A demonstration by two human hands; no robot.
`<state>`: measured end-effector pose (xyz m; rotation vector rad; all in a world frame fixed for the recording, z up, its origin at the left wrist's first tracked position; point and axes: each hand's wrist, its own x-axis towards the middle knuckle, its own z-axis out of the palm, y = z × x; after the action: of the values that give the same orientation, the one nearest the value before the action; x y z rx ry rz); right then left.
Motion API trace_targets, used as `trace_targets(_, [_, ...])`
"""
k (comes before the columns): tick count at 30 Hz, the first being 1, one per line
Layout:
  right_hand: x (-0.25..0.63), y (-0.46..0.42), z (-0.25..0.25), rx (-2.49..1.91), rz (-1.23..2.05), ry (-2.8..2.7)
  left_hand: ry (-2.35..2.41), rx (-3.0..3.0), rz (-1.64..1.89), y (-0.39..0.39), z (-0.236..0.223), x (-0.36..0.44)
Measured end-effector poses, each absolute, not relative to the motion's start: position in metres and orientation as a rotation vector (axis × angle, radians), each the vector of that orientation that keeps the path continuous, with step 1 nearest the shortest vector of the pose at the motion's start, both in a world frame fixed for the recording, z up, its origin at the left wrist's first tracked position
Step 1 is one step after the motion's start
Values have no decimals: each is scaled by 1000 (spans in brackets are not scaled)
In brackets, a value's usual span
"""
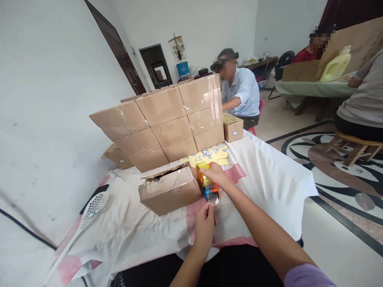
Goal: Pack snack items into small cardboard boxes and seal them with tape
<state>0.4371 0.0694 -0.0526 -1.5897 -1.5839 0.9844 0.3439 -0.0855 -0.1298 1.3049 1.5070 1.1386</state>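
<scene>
My right hand point(216, 174) is closed around a tape dispenser point(212, 192) with a yellow roll and orange and blue parts. Below it, my left hand point(205, 219) pinches the loose end of clear tape point(216, 202) that comes off the dispenser. Just left of both hands a cardboard box point(172, 195) lies on the cloth, its upper edge torn and ragged with corrugation showing. The dispenser is close to the box's right end; whether they touch I cannot tell.
Stacked taped boxes point(167, 123) form a wall behind, with a small box point(232, 128) at their right. A white perforated scoop point(95, 207) lies left on the cloth-covered table point(269, 187). A person in a blue shirt point(243, 89) sits across; others sit at a table right.
</scene>
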Motion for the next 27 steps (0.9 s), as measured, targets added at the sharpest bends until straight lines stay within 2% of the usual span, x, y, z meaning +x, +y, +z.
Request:
trace_targets(5, [463, 84, -54, -1657, 919, -1572, 1467, 1309, 1152, -66, -123, 357])
trace_targets(20, [475, 106, -61, -1633, 1154, -1425, 1441, 1321, 1136, -58, -122, 360])
trace_targets(27, [484, 109, -69, -1731, 968, -1391, 1486, 1433, 1036, -57, -119, 369])
